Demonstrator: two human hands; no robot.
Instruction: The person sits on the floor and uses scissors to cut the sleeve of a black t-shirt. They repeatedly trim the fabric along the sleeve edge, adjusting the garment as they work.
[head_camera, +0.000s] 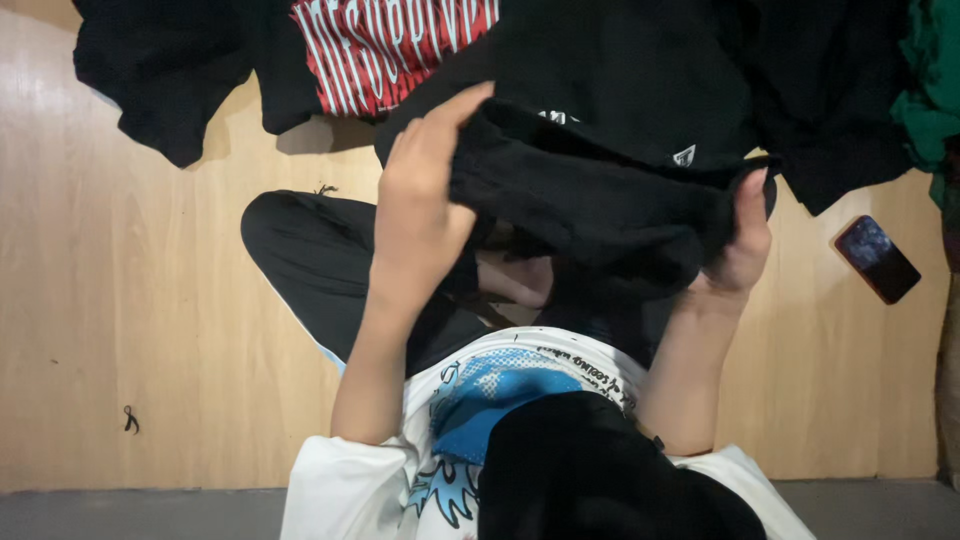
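I sit cross-legged on a wooden floor (150, 300) and hold a black garment (590, 200) up over my lap. My left hand (420, 210) grips its left edge, thumb toward me and fingers behind the cloth. My right hand (745, 240) grips its right edge. The garment stretches between both hands and hangs folded over itself. A small white tag shows near its upper right part.
A pile of dark clothes (640, 70) lies ahead, with a black shirt bearing a red and white print (390, 50) and a green garment (930, 90) at the right edge. A phone (878, 258) lies on the floor at right. A small dark scrap (130, 418) lies left.
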